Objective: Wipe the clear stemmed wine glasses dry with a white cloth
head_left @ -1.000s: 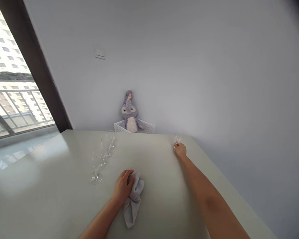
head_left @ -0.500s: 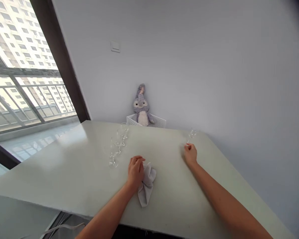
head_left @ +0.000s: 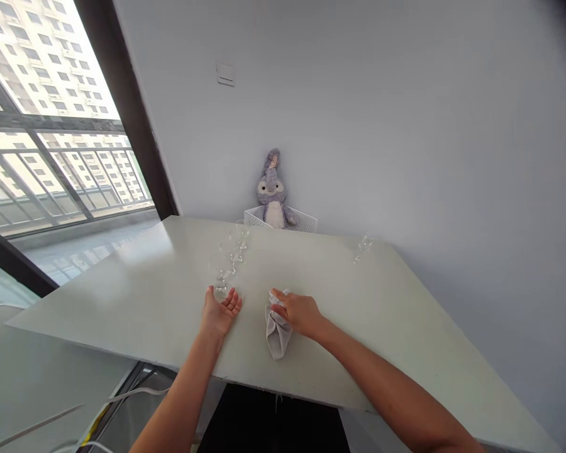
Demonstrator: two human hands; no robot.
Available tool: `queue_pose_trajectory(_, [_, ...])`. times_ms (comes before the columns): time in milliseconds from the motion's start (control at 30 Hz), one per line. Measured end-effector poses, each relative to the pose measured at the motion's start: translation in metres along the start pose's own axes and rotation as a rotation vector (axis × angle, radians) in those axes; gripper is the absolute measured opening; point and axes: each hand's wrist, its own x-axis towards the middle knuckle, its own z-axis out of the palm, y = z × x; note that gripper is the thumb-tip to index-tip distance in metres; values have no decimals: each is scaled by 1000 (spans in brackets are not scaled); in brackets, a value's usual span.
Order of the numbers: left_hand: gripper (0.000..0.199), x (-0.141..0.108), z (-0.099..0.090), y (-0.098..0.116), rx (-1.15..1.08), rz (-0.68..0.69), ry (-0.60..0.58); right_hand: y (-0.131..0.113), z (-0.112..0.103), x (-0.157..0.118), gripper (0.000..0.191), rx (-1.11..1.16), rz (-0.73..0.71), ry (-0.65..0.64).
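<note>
A row of several clear stemmed glasses stands left of centre on the pale table (head_left: 136, 296). At the base of the nearest glass (head_left: 221, 267) is my left hand (head_left: 221, 309), palm up with its fingers apart; no grip on the glass shows. My right hand (head_left: 297, 311) lies over a crumpled grey cloth (head_left: 278, 336), its thumb and forefinger at the cloth's upper part. Whether the cloth is pinched cannot be made out. Another clear glass (head_left: 365, 243) is at the table's far right, away from both hands.
Behind the table's far edge, a plush toy (head_left: 272, 189) sits in a white perforated basket (head_left: 305, 221) against the wall. A window is at the left. White cables (head_left: 141, 391) hang below the table's front left edge.
My left hand has left the cloth and moved left to the nearest glass, turning palm up. My right hand has come from the far right glass to the cloth. The view has shifted slightly.
</note>
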Motion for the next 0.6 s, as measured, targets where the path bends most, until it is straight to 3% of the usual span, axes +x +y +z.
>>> queue_pose_trajectory(133, [42,13,4,14,-5,-96,-95,10,11,10,42,91,61,23])
queue_pose_trajectory(267, [47,24,8,19,-86,-96,-185,17,6,5,26,392,42,277])
queue_pose_trajectory(400, [35,28,9,23,-113,-64,-166,23,-7,-2,16,733,69,531])
queue_pose_trajectory(600, [16,3,20,7,-17,-19,-296,41,-15,-1,19,1482,220,817])
